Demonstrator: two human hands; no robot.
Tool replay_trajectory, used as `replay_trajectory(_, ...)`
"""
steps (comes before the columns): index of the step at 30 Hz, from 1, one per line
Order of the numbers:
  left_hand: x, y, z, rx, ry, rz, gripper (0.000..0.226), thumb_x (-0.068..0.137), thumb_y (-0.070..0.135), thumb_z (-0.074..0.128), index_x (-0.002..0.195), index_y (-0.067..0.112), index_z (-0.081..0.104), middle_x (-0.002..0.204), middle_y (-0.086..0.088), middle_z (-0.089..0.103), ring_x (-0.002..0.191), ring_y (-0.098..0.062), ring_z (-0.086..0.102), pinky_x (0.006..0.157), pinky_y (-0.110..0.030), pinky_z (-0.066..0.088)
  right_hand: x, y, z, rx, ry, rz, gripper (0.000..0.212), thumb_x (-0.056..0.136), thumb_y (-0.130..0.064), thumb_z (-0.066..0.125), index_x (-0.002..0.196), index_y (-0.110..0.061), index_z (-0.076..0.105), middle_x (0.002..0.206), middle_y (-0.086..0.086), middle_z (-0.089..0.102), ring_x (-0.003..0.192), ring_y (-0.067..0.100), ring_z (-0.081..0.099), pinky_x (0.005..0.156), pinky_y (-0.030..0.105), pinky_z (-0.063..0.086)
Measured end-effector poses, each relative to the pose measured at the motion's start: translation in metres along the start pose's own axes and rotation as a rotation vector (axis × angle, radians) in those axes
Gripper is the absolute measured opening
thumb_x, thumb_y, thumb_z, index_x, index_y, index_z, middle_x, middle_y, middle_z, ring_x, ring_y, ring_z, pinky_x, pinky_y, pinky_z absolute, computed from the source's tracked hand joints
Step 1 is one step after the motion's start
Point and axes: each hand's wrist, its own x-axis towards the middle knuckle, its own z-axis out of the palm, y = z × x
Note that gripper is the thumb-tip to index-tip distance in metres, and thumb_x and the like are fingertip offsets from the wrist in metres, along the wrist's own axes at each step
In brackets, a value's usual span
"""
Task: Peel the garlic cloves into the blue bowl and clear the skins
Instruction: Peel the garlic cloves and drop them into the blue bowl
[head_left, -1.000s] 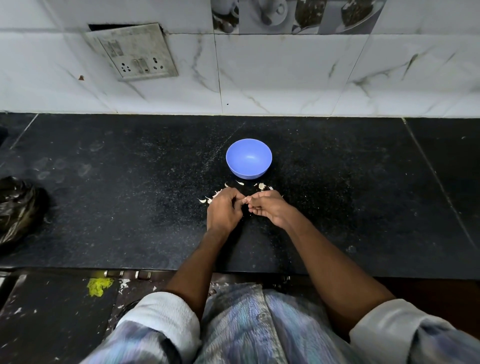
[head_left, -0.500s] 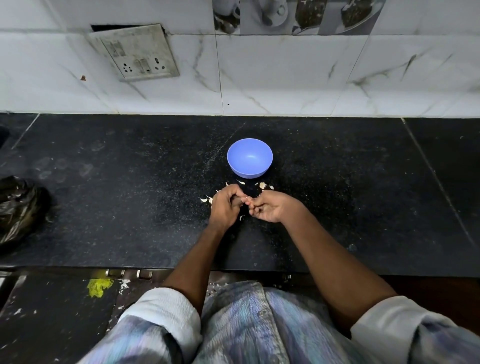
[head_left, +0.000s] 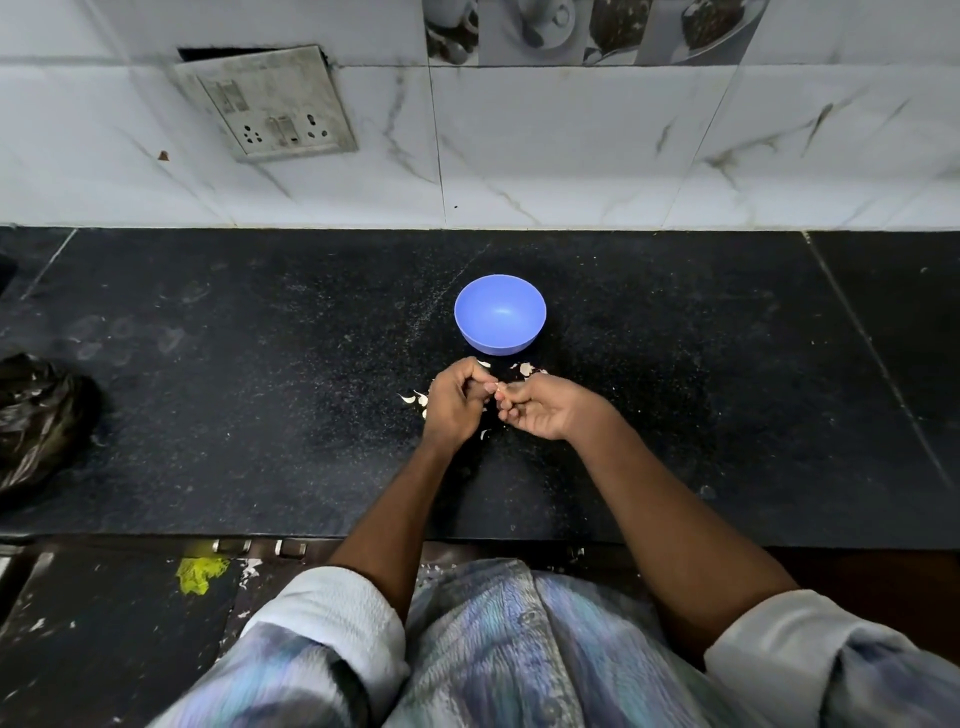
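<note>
Left hand (head_left: 453, 405) and right hand (head_left: 545, 410) meet fingertip to fingertip, curled, pinching a tiny garlic clove (head_left: 498, 387). The bowl (head_left: 500, 313) sits just beyond at twelve o'clock; skins (head_left: 525, 368) are scattered between.

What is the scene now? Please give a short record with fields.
surface: black counter
bowl: blue bowl, upright, looks empty
left hand: fingers curled, meeting the right
right hand: fingers curled; item between the hands too small to tell
skins: garlic skins scattered around the hands
left edge: black bag
</note>
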Motion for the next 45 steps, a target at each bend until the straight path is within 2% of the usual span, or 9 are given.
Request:
replay_trajectory(2, 0.002, -0.002, -0.001, 0.064, -0.009, 0.042, 0.021, 0.094, -0.007, 0.062, 0.082, 0.01, 0.067, 0.083, -0.004, 0.072, 0.08, -0.025, 0.07, 0.076, -0.046, 0.059, -0.003, -0.003, -0.002, 0.123, -0.055, 0.107, 0.028, 0.106, -0.003, 0.046, 0.091, -0.001, 0.069, 0.07, 0.003, 0.058, 0.069, 0.01, 0.048, 0.052, 0.016, 0.047)
replay_trajectory(4, 0.004, -0.002, 0.0, 0.043, -0.012, 0.016, 0.019, 0.096, -0.003, 0.064, 0.087, 0.013, 0.069, 0.084, -0.001, 0.076, 0.081, -0.022, 0.074, 0.078, -0.043, 0.062, -0.001, -0.005, -0.003, 0.111, -0.035, 0.057, 0.023, 0.106, -0.004, 0.049, 0.094, -0.002, 0.07, 0.072, 0.002, 0.06, 0.069, 0.01, 0.051, 0.056, 0.016, 0.049)
replay_trajectory(9, -0.001, -0.002, 0.005, 0.007, 0.097, -0.153, 0.011, 0.097, 0.007, 0.071, 0.088, 0.014, 0.074, 0.083, 0.003, 0.076, 0.072, -0.006, 0.068, 0.07, -0.026, 0.057, 0.004, -0.007, -0.006, -0.419, 0.193, -0.211, 0.017, 0.099, 0.0, 0.056, 0.101, 0.004, 0.072, 0.077, 0.01, 0.067, 0.068, 0.014, 0.061, 0.059, 0.021, 0.05)
replay_trajectory(13, -0.002, -0.013, 0.004, 0.101, 0.167, -0.167, 0.023, 0.097, 0.025, 0.075, 0.078, 0.015, 0.068, 0.071, 0.004, 0.067, 0.061, -0.001, 0.053, 0.059, -0.021, 0.044, 0.005, 0.001, -0.009, -0.641, 0.287, -0.337, 0.023, 0.089, 0.0, 0.056, 0.092, -0.008, 0.077, 0.075, 0.004, 0.072, 0.07, 0.012, 0.064, 0.06, 0.024, 0.05)
replay_trajectory(19, -0.003, -0.016, 0.004, 0.107, 0.139, -0.201, 0.015, 0.096, 0.02, 0.076, 0.082, 0.014, 0.073, 0.078, -0.005, 0.073, 0.067, -0.008, 0.059, 0.066, -0.026, 0.05, 0.008, 0.007, -0.008, -0.615, 0.272, -0.432, 0.009, 0.089, -0.015, 0.074, 0.098, -0.016, 0.077, 0.088, 0.003, 0.079, 0.075, 0.01, 0.071, 0.057, 0.021, 0.05)
replay_trajectory(26, -0.007, -0.018, 0.002, 0.07, 0.093, -0.189, 0.01, 0.096, 0.014, 0.076, 0.087, 0.016, 0.076, 0.077, 0.007, 0.074, 0.066, 0.005, 0.062, 0.067, -0.013, 0.049, 0.008, 0.01, -0.005, -0.625, 0.32, -0.411, 0.011, 0.089, -0.004, 0.066, 0.093, -0.007, 0.076, 0.088, 0.01, 0.079, 0.074, 0.012, 0.069, 0.057, 0.02, 0.05)
replay_trajectory(33, -0.007, -0.022, 0.002, -0.014, 0.055, -0.181, 0.016, 0.1, 0.004, 0.067, 0.095, 0.017, 0.075, 0.087, -0.001, 0.077, 0.073, -0.012, 0.071, 0.079, -0.036, 0.063, 0.01, 0.01, -0.002, -0.463, 0.289, -0.319, 0.013, 0.1, -0.006, 0.055, 0.102, -0.009, 0.068, 0.086, 0.008, 0.075, 0.073, 0.015, 0.069, 0.061, 0.027, 0.053)
replay_trajectory(39, -0.006, -0.028, 0.003, -0.053, 0.044, -0.228, 0.016, 0.098, 0.005, 0.07, 0.096, 0.018, 0.08, 0.087, -0.002, 0.08, 0.075, -0.014, 0.071, 0.083, -0.042, 0.062, 0.01, 0.009, -0.006, -0.549, 0.46, -0.349, 0.017, 0.088, 0.004, 0.057, 0.094, -0.007, 0.069, 0.085, 0.012, 0.076, 0.067, 0.018, 0.068, 0.054, 0.026, 0.054)
replay_trajectory(45, -0.004, -0.022, 0.008, -0.156, 0.078, -0.271, 0.011, 0.098, 0.009, 0.072, 0.098, 0.016, 0.081, 0.082, 0.0, 0.078, 0.074, -0.012, 0.068, 0.076, -0.031, 0.058, 0.01, 0.008, -0.01, -0.658, 0.573, -0.424, 0.021, 0.083, -0.002, 0.063, 0.084, -0.017, 0.078, 0.077, 0.004, 0.076, 0.066, 0.017, 0.073, 0.057, 0.03, 0.061)
